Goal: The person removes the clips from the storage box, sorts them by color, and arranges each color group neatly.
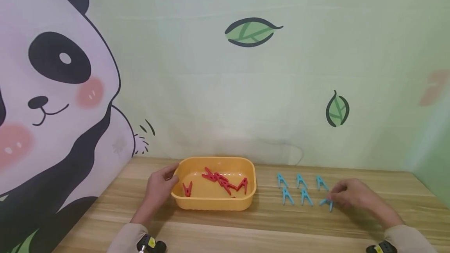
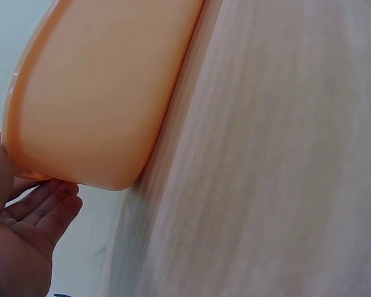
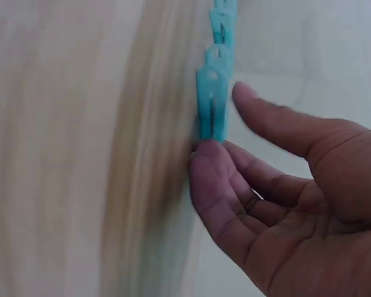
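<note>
the left hand point(image 1: 159, 186) grips the tub point(image 1: 213, 204) at its nine o'clock, thumb over the rim and fingers outside below it. the tub stands on the table point(image 1: 267, 229) and bears red pegs point(image 1: 225, 184): a loose heap near the middle, one peg toward eight o'clock, one at three.

six blue pegs point(image 1: 304, 193) lie at the tub's three o'clock, in two rows of three. the right hand point(image 1: 353, 194) is at the near row's three o'clock end, beside its last peg; the right wrist view shows its thumb apart from its fingers, fingertips at the end of a blue peg.

on the wall point(image 1: 197, 100), a panda point(image 1: 102, 65) is at the tub's ten o'clock and a leaf point(image 1: 338, 109) at two.
</note>
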Tool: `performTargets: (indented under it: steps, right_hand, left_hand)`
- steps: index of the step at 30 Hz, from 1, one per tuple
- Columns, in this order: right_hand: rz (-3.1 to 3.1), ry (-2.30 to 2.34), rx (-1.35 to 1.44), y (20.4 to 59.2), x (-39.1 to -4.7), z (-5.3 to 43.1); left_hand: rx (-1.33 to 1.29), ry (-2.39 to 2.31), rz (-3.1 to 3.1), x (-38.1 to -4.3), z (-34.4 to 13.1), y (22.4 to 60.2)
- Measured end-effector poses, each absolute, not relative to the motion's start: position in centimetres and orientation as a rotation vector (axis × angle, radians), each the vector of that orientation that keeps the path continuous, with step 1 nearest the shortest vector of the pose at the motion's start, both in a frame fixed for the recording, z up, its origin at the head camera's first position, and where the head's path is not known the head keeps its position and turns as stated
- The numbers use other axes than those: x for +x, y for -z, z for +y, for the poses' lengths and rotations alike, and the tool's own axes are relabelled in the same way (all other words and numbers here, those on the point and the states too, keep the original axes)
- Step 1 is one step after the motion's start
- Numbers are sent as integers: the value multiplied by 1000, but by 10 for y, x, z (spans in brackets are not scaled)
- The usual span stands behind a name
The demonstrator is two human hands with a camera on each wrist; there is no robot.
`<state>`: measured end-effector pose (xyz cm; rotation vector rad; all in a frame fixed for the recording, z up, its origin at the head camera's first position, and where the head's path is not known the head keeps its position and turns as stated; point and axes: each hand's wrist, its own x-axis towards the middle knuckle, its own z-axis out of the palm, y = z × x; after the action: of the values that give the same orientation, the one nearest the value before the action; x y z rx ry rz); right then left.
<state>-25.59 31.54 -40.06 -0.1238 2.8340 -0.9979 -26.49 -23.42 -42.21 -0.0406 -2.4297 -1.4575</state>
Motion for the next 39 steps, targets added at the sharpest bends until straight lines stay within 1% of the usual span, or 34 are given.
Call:
performTargets:
  steps: [6,18,32,39]
  right_hand:
    - [2802,1096,-195,402,-255,309]
    - [2771,1211,-175,405,-256,307]
    - [2792,1207,-152,407,-258,306]
    - [2919,1079,-160,402,-256,307]
  left_hand:
    - [-44,1460,-2430,-264,-234,421]
    - [-39,1450,-2426,-266,-235,422]
    - [-35,1451,-2427,-265,-236,422]
    - [-30,1462,-2437,-264,-235,421]
